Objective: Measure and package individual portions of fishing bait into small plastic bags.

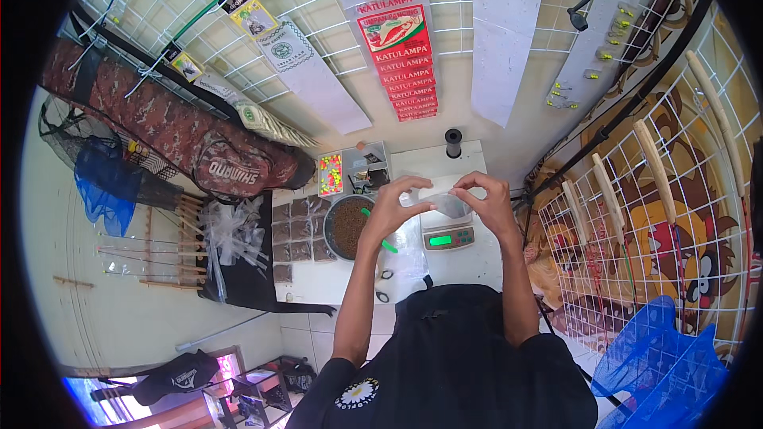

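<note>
Above a small digital kitchen scale [448, 239] with a lit green display, my right hand [486, 195] pinches the edge of a clear plastic bag [451, 205]. My left hand [400, 205] is curved at the bag's other side, thumb and forefinger apart; whether it touches the plastic I cannot tell. Left of my left hand stands a round metal bowl [329, 241] of brown granules [350, 223], with a green-handled tool [388, 246] partly hidden by my forearm. Filled flat clear packets [301, 229] lie in rows beyond the bowl. Scissors [384, 286] rest near the table's front edge.
A compartment box [331, 174] with colourful beads sits behind the bowl. A black cylinder [453, 143] stands at the back of the white table [483, 274]. Empty plastic bags [232, 232] are heaped at the left. Wire racks [602, 286] with wooden-handled rods stand at the right.
</note>
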`<state>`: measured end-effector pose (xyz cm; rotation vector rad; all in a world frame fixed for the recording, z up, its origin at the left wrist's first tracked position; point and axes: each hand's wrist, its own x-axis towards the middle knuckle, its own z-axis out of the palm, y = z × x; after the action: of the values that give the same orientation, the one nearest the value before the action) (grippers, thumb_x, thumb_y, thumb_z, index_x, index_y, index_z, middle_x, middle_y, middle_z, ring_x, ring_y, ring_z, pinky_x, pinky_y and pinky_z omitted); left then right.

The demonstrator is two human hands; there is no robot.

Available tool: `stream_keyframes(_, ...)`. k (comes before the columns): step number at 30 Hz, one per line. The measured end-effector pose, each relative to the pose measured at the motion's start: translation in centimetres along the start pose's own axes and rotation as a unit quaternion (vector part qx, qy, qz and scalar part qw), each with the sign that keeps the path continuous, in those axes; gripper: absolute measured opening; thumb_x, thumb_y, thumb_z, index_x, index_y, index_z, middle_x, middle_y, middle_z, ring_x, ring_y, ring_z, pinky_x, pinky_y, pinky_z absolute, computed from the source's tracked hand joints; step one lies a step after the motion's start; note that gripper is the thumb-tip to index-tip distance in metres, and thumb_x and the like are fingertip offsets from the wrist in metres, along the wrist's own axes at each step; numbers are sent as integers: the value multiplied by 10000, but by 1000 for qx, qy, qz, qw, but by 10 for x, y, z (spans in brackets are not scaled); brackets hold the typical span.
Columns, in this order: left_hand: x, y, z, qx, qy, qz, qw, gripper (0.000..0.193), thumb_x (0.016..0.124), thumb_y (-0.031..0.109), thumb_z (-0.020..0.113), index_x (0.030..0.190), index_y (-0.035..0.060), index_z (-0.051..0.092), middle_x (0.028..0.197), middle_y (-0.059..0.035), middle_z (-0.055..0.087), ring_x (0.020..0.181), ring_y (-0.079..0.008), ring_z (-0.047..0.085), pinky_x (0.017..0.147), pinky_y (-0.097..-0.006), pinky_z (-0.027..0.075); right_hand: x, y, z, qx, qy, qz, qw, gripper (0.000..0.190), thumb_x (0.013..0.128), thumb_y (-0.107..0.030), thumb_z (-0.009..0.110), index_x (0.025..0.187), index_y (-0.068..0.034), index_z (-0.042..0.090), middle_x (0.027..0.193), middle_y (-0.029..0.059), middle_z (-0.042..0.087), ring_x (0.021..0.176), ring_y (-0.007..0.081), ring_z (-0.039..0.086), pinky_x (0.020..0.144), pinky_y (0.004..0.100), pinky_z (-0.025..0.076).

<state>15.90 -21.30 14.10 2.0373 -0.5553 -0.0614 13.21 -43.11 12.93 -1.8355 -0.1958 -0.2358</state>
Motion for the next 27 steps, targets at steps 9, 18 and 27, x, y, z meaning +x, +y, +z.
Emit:
stream_keyframes(9, 4, 20, 3, -37, -6, -39, 999, 174, 828, 171, 719, 911, 20, 738, 833, -110, 727, 787, -178, 695, 775, -310, 514, -7, 21, -8, 167, 45, 36, 984, 101, 786, -38, 747, 862, 6, 697, 824, 63, 699, 788, 118, 652, 756, 259, 503)
stream_keyframes(18, -7, 22, -11, -109, 7, -78, 991, 152, 856, 117, 686, 930, -11, 723, 873, -92, 731, 832, -136, 683, 807, -286, 512, -10, 0, -3, 305, 57, 45, 950, 168, 816, -16, 716, 978, 20, 684, 906, 80, 694, 846, 130, 643, 810, 274, 504)
stream_keyframes(27, -22, 36, -24, -67, 6, -92, 994, 228, 828, 113, 717, 1032, 11, 703, 1011, -79, 714, 941, -143, 657, 871, -306, 496, -24, 7, 21, 198, -12, 43, 979, 117, 833, -70, 710, 919, 9, 707, 865, 69, 706, 827, 117, 643, 794, 269, 491)
